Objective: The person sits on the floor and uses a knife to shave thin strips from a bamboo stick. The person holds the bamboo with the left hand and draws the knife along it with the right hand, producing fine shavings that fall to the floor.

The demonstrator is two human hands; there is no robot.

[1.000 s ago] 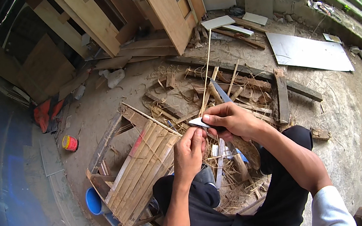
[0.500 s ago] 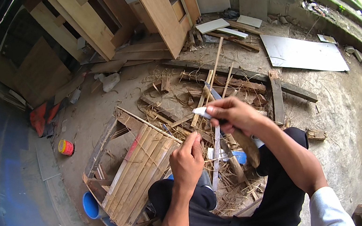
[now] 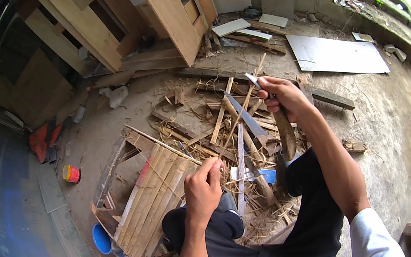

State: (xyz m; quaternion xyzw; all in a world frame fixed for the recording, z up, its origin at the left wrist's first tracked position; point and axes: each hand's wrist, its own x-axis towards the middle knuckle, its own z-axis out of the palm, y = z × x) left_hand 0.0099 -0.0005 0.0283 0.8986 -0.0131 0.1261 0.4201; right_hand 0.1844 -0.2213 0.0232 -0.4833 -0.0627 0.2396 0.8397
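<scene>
My right hand (image 3: 282, 96) is wrapped round a knife with a pale blade (image 3: 252, 80) and a long brown wooden handle (image 3: 286, 134). The blade points up and left, over the wood pile. My left hand (image 3: 204, 187) is closed in a pinch above my left knee. From its fingertips a thin wooden strip (image 3: 237, 122) slants up and right, passing below the blade. Beneath both hands lies a handsaw (image 3: 246, 115) with a grey-blue blade, among sticks and curled shavings. A flat pale slat (image 3: 241, 170) lies between my knees.
A slatted wooden frame (image 3: 153, 198) stands left of my legs, beside a blue bucket (image 3: 103, 239). Further left sits a red and yellow tub (image 3: 71, 173). A white panel (image 3: 336, 54) lies at the far right. Tall plywood cabinet parts (image 3: 166, 16) stand at the back.
My right hand has moved up and right with the knife, away from my left hand. My left hand has shifted slightly down and left. More of the handsaw shows now.
</scene>
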